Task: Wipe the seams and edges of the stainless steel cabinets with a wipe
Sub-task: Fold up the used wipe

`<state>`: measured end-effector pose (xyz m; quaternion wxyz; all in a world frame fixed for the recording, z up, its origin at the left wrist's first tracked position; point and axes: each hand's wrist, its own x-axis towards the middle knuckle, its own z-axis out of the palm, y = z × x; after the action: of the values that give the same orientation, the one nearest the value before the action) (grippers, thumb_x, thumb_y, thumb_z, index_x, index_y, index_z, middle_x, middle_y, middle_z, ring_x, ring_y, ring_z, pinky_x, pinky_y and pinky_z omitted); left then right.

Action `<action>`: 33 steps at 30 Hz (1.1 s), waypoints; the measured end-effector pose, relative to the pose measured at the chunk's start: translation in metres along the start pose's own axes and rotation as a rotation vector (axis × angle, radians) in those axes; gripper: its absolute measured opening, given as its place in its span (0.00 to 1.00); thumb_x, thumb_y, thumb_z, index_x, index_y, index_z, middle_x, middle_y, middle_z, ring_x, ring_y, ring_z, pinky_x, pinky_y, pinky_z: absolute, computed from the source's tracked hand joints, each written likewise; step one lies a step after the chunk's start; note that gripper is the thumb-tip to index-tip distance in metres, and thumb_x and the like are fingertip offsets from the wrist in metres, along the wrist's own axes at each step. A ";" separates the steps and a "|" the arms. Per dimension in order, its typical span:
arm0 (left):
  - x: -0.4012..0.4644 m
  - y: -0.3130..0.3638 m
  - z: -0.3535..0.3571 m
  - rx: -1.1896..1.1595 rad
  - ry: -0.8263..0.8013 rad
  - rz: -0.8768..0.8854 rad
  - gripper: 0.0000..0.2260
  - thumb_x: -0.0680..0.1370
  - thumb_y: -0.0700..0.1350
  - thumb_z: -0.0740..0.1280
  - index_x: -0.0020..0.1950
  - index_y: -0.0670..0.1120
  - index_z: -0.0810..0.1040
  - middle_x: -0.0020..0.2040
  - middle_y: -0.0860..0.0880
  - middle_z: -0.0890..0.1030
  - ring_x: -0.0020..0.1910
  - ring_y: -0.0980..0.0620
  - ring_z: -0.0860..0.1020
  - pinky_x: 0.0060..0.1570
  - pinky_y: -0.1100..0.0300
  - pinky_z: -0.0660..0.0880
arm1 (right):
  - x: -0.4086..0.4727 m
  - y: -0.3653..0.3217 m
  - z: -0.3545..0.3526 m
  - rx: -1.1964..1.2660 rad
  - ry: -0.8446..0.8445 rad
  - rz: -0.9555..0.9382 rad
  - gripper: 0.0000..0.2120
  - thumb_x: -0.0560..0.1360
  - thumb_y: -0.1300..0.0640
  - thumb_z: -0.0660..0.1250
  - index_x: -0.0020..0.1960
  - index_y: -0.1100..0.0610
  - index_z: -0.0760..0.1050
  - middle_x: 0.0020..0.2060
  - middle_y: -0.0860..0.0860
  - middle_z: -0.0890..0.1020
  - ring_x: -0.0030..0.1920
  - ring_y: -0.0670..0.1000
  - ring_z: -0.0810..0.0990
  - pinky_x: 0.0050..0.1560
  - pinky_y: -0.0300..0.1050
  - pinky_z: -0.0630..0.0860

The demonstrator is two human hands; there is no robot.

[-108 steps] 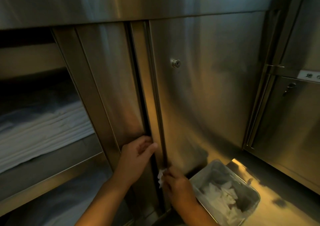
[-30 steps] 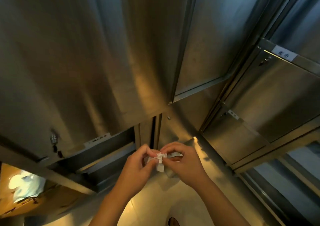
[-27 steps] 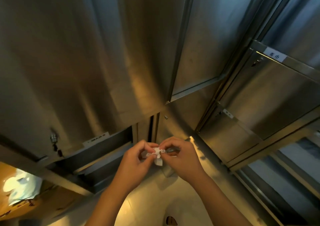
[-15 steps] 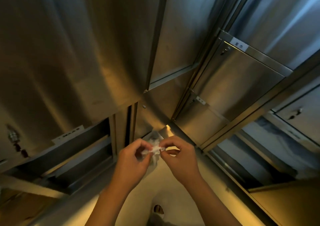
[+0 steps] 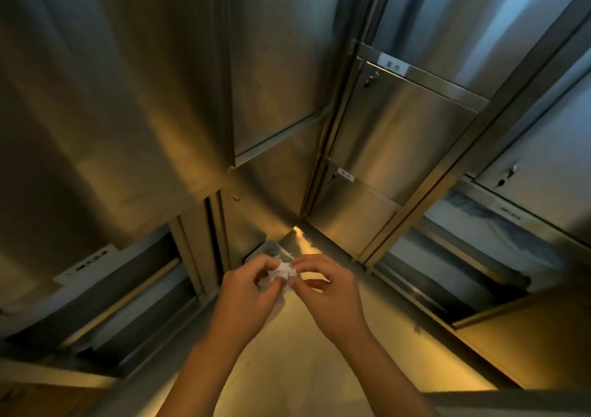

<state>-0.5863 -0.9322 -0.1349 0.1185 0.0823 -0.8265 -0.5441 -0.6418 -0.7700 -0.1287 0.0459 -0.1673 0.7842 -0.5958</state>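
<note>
Now I've come up off the low door seam and stand facing the cabinets, my left hand and right hand both pinching the crumpled wipe between them above the bin, probably refolding it for the next edge

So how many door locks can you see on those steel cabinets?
3 plainly: on the upper right door, the door below it, and the far-right door. A small nub above the left hand may be a fourth; others may be hidden.
</note>
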 end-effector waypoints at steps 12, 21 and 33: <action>-0.007 0.054 0.066 0.088 -0.060 0.039 0.07 0.79 0.44 0.74 0.44 0.53 0.80 0.40 0.57 0.82 0.41 0.58 0.81 0.37 0.70 0.72 | -0.012 0.022 -0.077 0.104 -0.046 0.103 0.05 0.76 0.57 0.76 0.51 0.50 0.86 0.48 0.45 0.86 0.54 0.48 0.84 0.50 0.50 0.85; -0.014 0.081 0.091 0.107 -0.060 0.063 0.06 0.77 0.45 0.76 0.50 0.56 0.83 0.45 0.60 0.84 0.47 0.57 0.82 0.43 0.68 0.76 | -0.019 0.027 -0.113 0.087 0.003 0.080 0.04 0.74 0.57 0.78 0.49 0.50 0.86 0.43 0.44 0.86 0.48 0.47 0.84 0.46 0.47 0.84; 0.005 0.077 0.087 0.097 -0.145 0.010 0.09 0.79 0.50 0.73 0.57 0.60 0.80 0.53 0.63 0.82 0.56 0.62 0.80 0.52 0.65 0.78 | -0.016 0.027 -0.110 -0.094 0.036 -0.067 0.08 0.76 0.59 0.75 0.53 0.48 0.85 0.49 0.40 0.83 0.54 0.44 0.82 0.51 0.44 0.83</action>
<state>-0.6163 -0.8264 -0.0966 0.0568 0.0442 -0.8587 -0.5074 -0.6625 -0.6581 -0.1245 0.0040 -0.1849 0.8060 -0.5623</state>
